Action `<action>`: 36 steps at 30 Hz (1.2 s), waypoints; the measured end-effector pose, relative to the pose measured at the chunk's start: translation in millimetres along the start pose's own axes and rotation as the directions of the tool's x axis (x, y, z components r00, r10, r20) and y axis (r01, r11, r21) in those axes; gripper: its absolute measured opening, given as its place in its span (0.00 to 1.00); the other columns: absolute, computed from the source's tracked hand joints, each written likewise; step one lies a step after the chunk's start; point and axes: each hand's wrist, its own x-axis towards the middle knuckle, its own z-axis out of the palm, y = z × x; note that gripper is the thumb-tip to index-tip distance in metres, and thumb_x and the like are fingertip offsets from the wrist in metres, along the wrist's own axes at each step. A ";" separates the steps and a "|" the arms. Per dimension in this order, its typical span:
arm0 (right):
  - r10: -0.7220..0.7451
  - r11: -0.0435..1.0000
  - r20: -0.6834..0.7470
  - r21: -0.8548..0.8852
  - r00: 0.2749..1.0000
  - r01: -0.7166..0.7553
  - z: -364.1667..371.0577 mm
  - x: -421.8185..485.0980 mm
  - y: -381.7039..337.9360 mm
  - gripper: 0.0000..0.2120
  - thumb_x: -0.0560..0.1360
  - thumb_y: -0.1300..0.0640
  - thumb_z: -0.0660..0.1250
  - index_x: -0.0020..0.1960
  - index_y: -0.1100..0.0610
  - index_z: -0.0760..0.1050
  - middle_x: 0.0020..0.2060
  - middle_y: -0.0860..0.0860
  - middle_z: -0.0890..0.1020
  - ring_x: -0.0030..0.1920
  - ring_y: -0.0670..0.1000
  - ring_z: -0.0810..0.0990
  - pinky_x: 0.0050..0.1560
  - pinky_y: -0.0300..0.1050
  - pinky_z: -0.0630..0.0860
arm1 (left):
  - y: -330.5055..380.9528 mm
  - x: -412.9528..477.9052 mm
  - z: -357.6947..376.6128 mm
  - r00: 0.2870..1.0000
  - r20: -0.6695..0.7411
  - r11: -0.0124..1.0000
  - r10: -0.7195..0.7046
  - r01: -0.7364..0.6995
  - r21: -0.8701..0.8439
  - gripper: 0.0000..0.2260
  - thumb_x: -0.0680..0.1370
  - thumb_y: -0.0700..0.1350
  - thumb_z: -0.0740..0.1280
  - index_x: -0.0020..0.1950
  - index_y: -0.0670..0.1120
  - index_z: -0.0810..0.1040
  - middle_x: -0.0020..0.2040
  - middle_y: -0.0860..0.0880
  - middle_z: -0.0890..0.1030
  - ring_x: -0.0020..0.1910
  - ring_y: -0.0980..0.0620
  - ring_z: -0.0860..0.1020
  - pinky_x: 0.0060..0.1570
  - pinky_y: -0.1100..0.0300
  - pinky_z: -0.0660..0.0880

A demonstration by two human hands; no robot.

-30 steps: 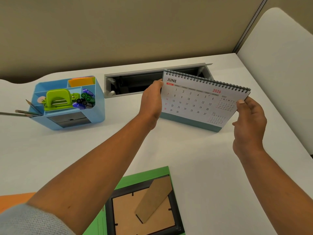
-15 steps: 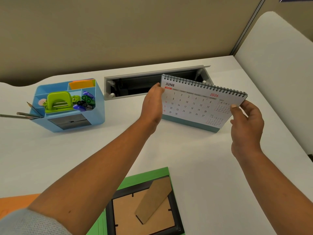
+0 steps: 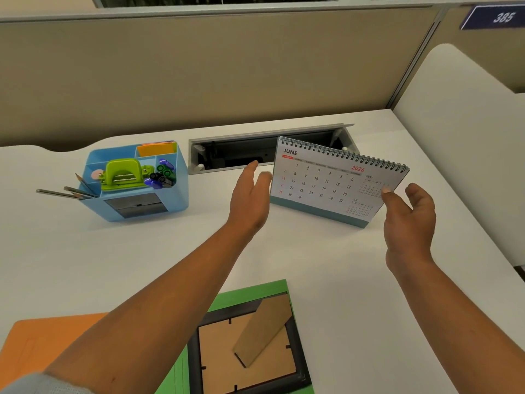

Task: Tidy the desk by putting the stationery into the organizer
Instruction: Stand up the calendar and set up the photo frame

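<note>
A spiral-bound desk calendar (image 3: 326,180) showing June 2026 stands on the white desk, right of centre. My left hand (image 3: 250,200) hovers just left of it, fingers straight, holding nothing. My right hand (image 3: 409,220) is at the calendar's right edge with its fingers spread; the thumb tip is at the page edge. At the left stands the blue organizer (image 3: 176,200). It holds a green hole punch (image 3: 122,174), markers (image 3: 163,173), orange sticky notes (image 3: 156,149) and pencils (image 3: 65,191) that stick out to the left.
An open cable tray (image 3: 241,155) is sunk into the desk behind the calendar. Near me a black picture frame (image 3: 247,351) lies face down on a green folder (image 3: 255,291), with an orange folder (image 3: 42,345) to its left. A white partition (image 3: 468,137) bounds the right side.
Both hands have let go of the calendar, which now stands on the desk. My left hand has moved slightly left, away from the calendar, and opened; my right hand's fingers have spread.
</note>
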 end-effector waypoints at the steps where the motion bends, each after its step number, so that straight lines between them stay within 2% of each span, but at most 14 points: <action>1: 0.002 1.000 0.005 -0.004 1.000 -0.002 -0.4 -2.1 -0.5 0.26 0.76 0.53 0.69 0.72 0.51 0.65 0.69 0.45 0.69 0.65 0.45 0.71 0.46 0.29 0.67 | -8.7 -4.2 -3.5 1.000 -0.008 1.000 0.011 -0.010 0.029 0.21 0.84 0.51 0.53 0.78 0.53 0.58 0.78 0.52 0.59 0.76 0.52 0.59 0.69 0.56 0.59; 3: 0.005 1.000 0.025 -0.016 1.000 -0.005 -1.4 -8.2 -1.0 0.26 0.76 0.53 0.69 0.72 0.50 0.64 0.69 0.44 0.69 0.64 0.44 0.70 0.50 0.32 0.69 | -28.7 -17.2 -13.1 0.998 -0.006 0.990 0.063 -0.062 0.124 0.21 0.84 0.50 0.55 0.78 0.52 0.59 0.78 0.52 0.60 0.76 0.52 0.59 0.71 0.57 0.57; 5: -0.018 0.999 0.040 -0.051 0.999 0.020 -3.5 -17.4 2.0 0.25 0.76 0.55 0.69 0.71 0.50 0.65 0.66 0.42 0.70 0.65 0.44 0.71 0.58 0.39 0.72 | -54.0 -33.0 -26.0 0.991 0.032 0.957 0.126 -0.130 0.258 0.23 0.83 0.50 0.57 0.78 0.50 0.59 0.78 0.51 0.61 0.76 0.52 0.60 0.74 0.54 0.57; 8: -0.148 0.969 0.151 -0.176 0.977 0.174 -7.9 -40.9 16.3 0.24 0.76 0.60 0.70 0.68 0.51 0.66 0.64 0.43 0.72 0.64 0.44 0.73 0.62 0.46 0.75 | -93.9 -62.3 -52.5 0.983 0.067 0.868 0.168 -0.180 0.462 0.26 0.81 0.54 0.57 0.77 0.47 0.61 0.77 0.49 0.63 0.76 0.50 0.61 0.74 0.53 0.57; 12: -0.197 0.908 0.411 -0.266 0.890 0.324 -13.0 -84.3 47.1 0.27 0.75 0.61 0.70 0.71 0.53 0.66 0.68 0.47 0.73 0.66 0.45 0.72 0.62 0.49 0.74 | -143.7 -111.8 -86.2 0.988 0.055 0.765 0.142 -0.145 0.628 0.31 0.77 0.59 0.51 0.77 0.47 0.61 0.77 0.48 0.63 0.77 0.48 0.59 0.73 0.51 0.58; 15: -0.198 0.865 0.588 -0.272 0.785 0.421 -16.2 -117.6 65.6 0.27 0.75 0.59 0.70 0.69 0.45 0.64 0.69 0.47 0.71 0.68 0.46 0.70 0.65 0.52 0.73 | -170.8 -145.0 -104.3 0.990 0.072 0.676 0.118 -0.133 0.724 0.32 0.77 0.61 0.49 0.77 0.47 0.60 0.78 0.48 0.61 0.77 0.48 0.59 0.73 0.50 0.58; 17: -0.164 0.833 0.681 -0.292 0.714 0.469 -20.0 -135.7 75.2 0.29 0.75 0.57 0.70 0.69 0.41 0.62 0.71 0.46 0.69 0.70 0.46 0.68 0.67 0.54 0.71 | -179.0 -164.0 -111.6 0.991 0.062 0.653 0.115 -0.123 0.747 0.31 0.78 0.61 0.49 0.77 0.48 0.60 0.78 0.49 0.60 0.77 0.50 0.58 0.74 0.52 0.57; 19: -0.102 0.805 0.734 -0.336 0.672 0.489 -23.7 -148.8 83.9 0.28 0.75 0.54 0.70 0.70 0.42 0.63 0.72 0.45 0.68 0.71 0.46 0.67 0.68 0.55 0.70 | -181.4 -180.4 -113.9 0.992 0.044 0.655 0.119 -0.111 0.748 0.32 0.78 0.62 0.49 0.78 0.48 0.59 0.78 0.49 0.60 0.77 0.51 0.58 0.73 0.55 0.54; 22: -0.001 0.783 0.746 -0.414 0.666 0.465 -28.7 -162.8 91.6 0.27 0.75 0.53 0.71 0.72 0.49 0.66 0.71 0.46 0.68 0.69 0.47 0.69 0.67 0.54 0.71 | -179.9 -202.4 -112.1 0.993 0.070 0.678 0.098 -0.118 0.726 0.37 0.74 0.68 0.54 0.78 0.51 0.58 0.78 0.51 0.59 0.77 0.52 0.56 0.74 0.56 0.50; 24: 0.077 0.783 0.722 -0.471 0.688 0.407 -32.3 -169.2 91.1 0.27 0.75 0.55 0.70 0.72 0.51 0.66 0.69 0.49 0.71 0.64 0.49 0.72 0.61 0.47 0.74 | -179.0 -214.4 -111.2 0.986 0.158 0.675 0.060 -0.157 0.721 0.46 0.68 0.73 0.61 0.79 0.54 0.52 0.80 0.54 0.52 0.78 0.55 0.51 0.74 0.56 0.45; 26: 0.147 0.774 0.697 -0.522 0.702 0.357 -36.3 -174.5 87.8 0.26 0.75 0.55 0.70 0.72 0.53 0.67 0.65 0.50 0.73 0.59 0.50 0.75 0.53 0.41 0.71 | -180.1 -221.5 -111.6 0.971 0.238 0.649 0.015 -0.191 0.737 0.55 0.63 0.76 0.65 0.80 0.57 0.43 0.79 0.56 0.41 0.77 0.57 0.43 0.76 0.53 0.40; 30: 0.185 0.707 0.689 -0.588 0.701 0.392 -36.9 -181.0 85.0 0.21 0.75 0.55 0.69 0.67 0.54 0.72 0.57 0.52 0.78 0.48 0.48 0.75 0.49 0.40 0.66 | -182.2 -215.6 -113.3 0.953 0.288 0.605 -0.090 -0.177 0.776 0.63 0.59 0.71 0.74 0.76 0.59 0.30 0.78 0.52 0.30 0.76 0.52 0.32 0.75 0.49 0.34; 33: 0.226 0.690 0.667 -0.624 0.710 0.367 -33.4 -184.9 83.3 0.17 0.75 0.54 0.69 0.63 0.54 0.76 0.52 0.50 0.80 0.44 0.48 0.76 0.45 0.43 0.68 | -176.0 -207.0 -114.0 0.927 0.353 0.622 -0.128 -0.203 0.756 0.66 0.58 0.67 0.78 0.74 0.61 0.27 0.78 0.48 0.30 0.75 0.49 0.28 0.74 0.46 0.32; 36: 0.272 0.681 0.605 -0.670 0.748 0.295 -30.2 -187.3 81.0 0.13 0.74 0.54 0.69 0.58 0.53 0.79 0.47 0.48 0.80 0.45 0.50 0.76 0.45 0.44 0.68 | -172.1 -204.0 -117.8 0.904 0.412 0.614 -0.114 -0.261 0.744 0.65 0.59 0.65 0.79 0.74 0.63 0.27 0.78 0.47 0.32 0.75 0.46 0.29 0.74 0.44 0.33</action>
